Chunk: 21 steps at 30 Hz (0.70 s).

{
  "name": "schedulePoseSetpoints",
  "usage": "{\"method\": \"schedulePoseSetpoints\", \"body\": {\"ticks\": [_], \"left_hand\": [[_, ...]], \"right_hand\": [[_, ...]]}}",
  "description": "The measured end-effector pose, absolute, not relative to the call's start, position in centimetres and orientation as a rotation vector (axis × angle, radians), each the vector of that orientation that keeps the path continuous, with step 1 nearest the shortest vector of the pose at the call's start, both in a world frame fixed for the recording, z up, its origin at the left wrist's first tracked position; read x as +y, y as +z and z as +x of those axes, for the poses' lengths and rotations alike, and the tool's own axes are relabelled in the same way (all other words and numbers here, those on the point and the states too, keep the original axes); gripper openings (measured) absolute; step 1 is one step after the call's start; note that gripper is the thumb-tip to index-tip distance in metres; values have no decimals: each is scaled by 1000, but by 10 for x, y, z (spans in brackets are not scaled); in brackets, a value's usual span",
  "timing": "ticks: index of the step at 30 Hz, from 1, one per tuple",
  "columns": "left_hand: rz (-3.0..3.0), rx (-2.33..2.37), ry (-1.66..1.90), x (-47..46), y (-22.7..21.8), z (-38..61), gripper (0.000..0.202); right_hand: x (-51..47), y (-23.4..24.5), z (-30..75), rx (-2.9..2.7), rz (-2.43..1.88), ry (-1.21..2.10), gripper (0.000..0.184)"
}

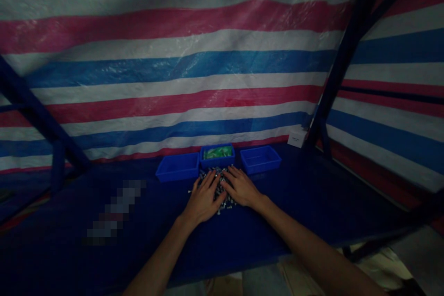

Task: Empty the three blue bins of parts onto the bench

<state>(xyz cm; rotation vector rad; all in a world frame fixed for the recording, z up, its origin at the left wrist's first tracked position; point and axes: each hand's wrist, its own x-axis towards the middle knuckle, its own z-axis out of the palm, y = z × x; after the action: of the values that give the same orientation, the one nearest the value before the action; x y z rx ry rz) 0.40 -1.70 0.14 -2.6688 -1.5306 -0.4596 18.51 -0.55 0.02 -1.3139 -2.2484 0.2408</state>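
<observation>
A pile of small metal screws (219, 188) lies on the blue tabletop (222, 249). My left hand (204, 198) rests flat over the left part of the pile, its fingers apart. From the right side, my right hand (243, 188) lies over the screws with its fingers spread. The two hands are close together, and screws show between them and below the thumbs. Part of the pile is hidden under my palms and fingers. Just behind the pile stands a blue bin (218, 163) holding green plastic packets (218, 152).
Blue trays stand left (178, 167) and right (261, 159) of the middle bin. A small white box (297, 138) sits at the back right, by a blue metal post (324, 101). Striped plastic sheeting (194, 64) hangs behind the table. A blurred-out patch (116, 212) covers something at left.
</observation>
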Motion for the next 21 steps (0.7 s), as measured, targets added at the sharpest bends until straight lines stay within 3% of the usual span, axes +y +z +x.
{"method": "schedulePoseSetpoints", "body": {"ticks": [4,11,21], "left_hand": [[-2635,-1545,-472,-22,0,3,55],[-2600,-1582,-441,-29,2,-1,55],[-2572,-1634,-478,-30,6,-2,55]], "right_hand": [[-7,1,187,-2256,-1248,230,46],[3,-4,190,-2202,-1333,282,57],[-2,0,193,-2170,-1171,319,39]]}}
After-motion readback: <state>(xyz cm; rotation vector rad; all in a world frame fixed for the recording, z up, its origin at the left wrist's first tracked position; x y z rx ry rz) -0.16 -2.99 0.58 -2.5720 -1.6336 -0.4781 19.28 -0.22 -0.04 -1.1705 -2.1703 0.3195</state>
